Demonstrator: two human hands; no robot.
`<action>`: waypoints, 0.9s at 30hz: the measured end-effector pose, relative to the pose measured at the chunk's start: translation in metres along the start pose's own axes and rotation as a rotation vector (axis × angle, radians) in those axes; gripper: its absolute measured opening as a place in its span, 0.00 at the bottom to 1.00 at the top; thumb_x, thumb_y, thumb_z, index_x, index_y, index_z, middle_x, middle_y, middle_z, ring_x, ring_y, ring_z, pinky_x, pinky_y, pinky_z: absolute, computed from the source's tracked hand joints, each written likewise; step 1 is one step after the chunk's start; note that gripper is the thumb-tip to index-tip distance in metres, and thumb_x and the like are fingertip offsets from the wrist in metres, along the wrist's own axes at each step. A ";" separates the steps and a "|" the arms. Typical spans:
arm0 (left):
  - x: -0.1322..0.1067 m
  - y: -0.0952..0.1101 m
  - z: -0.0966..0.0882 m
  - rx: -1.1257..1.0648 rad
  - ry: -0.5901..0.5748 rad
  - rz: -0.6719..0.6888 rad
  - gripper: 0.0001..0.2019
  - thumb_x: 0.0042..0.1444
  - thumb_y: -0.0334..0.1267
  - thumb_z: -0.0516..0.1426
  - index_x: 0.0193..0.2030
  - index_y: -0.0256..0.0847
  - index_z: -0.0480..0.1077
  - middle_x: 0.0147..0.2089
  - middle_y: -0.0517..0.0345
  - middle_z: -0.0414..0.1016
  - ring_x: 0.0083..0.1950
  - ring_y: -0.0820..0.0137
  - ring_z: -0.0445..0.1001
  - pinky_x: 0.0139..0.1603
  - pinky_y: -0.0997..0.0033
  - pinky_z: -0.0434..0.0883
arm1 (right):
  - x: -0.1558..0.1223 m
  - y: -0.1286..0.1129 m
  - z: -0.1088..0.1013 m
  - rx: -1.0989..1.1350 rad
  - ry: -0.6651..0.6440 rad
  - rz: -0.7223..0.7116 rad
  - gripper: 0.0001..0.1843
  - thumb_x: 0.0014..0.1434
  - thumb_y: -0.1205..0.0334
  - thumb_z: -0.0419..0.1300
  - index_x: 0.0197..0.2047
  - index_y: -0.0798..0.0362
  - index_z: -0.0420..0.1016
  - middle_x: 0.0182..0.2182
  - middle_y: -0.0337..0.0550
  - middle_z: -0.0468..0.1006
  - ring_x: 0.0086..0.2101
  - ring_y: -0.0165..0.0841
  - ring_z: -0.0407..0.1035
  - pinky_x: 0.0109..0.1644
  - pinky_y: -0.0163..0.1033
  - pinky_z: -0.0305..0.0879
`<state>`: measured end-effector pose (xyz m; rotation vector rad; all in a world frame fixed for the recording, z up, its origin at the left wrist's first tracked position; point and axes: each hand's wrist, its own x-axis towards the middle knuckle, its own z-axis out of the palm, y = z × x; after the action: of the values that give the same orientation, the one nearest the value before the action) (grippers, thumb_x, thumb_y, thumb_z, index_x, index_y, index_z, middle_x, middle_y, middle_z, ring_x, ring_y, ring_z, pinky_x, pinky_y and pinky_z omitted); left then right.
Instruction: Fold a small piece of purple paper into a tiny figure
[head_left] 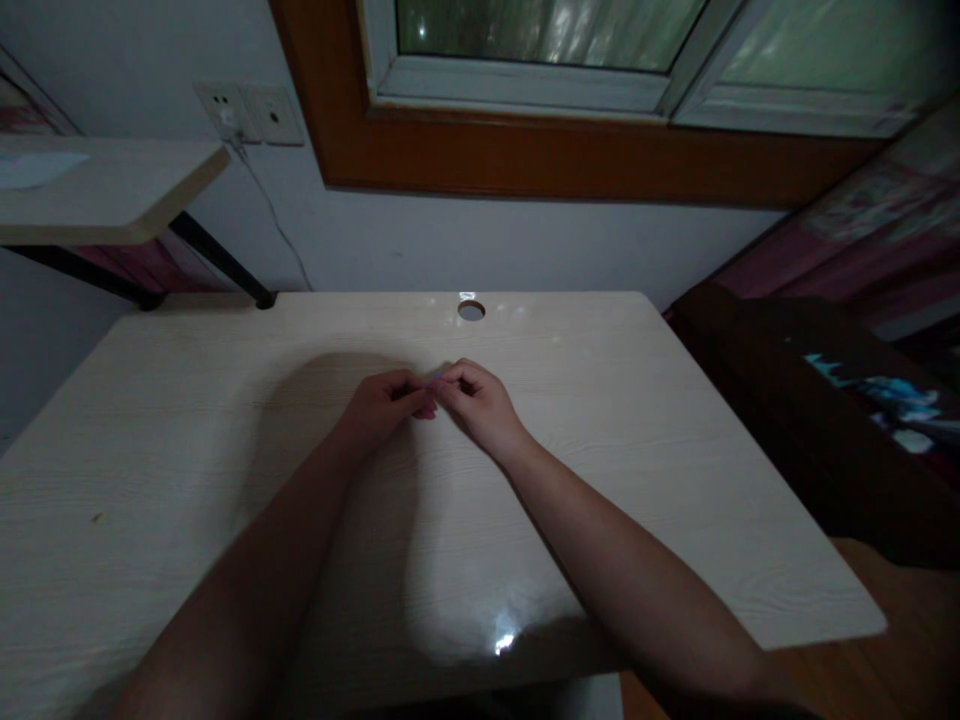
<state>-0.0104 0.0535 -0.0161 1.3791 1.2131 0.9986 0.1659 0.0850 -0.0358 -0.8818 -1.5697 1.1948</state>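
Through my head camera feed I see a glossy, pale wood-grain desk [637,400] with a round cable hole [471,312] near its far edge. Black shelf legs [221,260] stand at its far left corner.

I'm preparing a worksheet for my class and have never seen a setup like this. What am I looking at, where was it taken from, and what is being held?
There is no machine here, just a person's two bare hands. The single picture comes from a camera worn on the head, looking forward and down, so both forearms reach in from the bottom.

The left hand and right hand meet over a pale table, pinching a small bluish thing between their fingertips; it is too small to identify. On the table's far left stands a shelf on black legs. Near the far edge is a round hole.
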 end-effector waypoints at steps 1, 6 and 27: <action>0.000 0.000 0.000 -0.009 -0.008 -0.002 0.14 0.54 0.49 0.64 0.31 0.38 0.76 0.30 0.55 0.81 0.33 0.68 0.78 0.39 0.69 0.74 | -0.001 -0.001 0.000 -0.004 0.007 -0.008 0.11 0.57 0.51 0.66 0.30 0.49 0.76 0.30 0.39 0.73 0.31 0.32 0.66 0.38 0.40 0.64; -0.001 0.001 -0.001 -0.058 -0.024 -0.027 0.13 0.54 0.46 0.64 0.31 0.37 0.77 0.29 0.55 0.80 0.32 0.69 0.77 0.39 0.70 0.73 | -0.003 -0.006 0.000 -0.047 0.033 -0.053 0.10 0.60 0.54 0.64 0.30 0.49 0.76 0.30 0.39 0.72 0.31 0.32 0.66 0.37 0.41 0.62; 0.002 0.002 0.002 -0.082 0.094 -0.012 0.15 0.55 0.49 0.63 0.33 0.37 0.75 0.31 0.54 0.80 0.34 0.68 0.79 0.41 0.67 0.76 | 0.000 -0.003 0.000 0.006 0.159 0.041 0.11 0.59 0.52 0.64 0.32 0.50 0.78 0.29 0.39 0.72 0.31 0.32 0.65 0.37 0.39 0.62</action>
<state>-0.0083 0.0553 -0.0143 1.2716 1.2344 1.1035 0.1659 0.0839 -0.0326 -0.9845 -1.4251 1.1286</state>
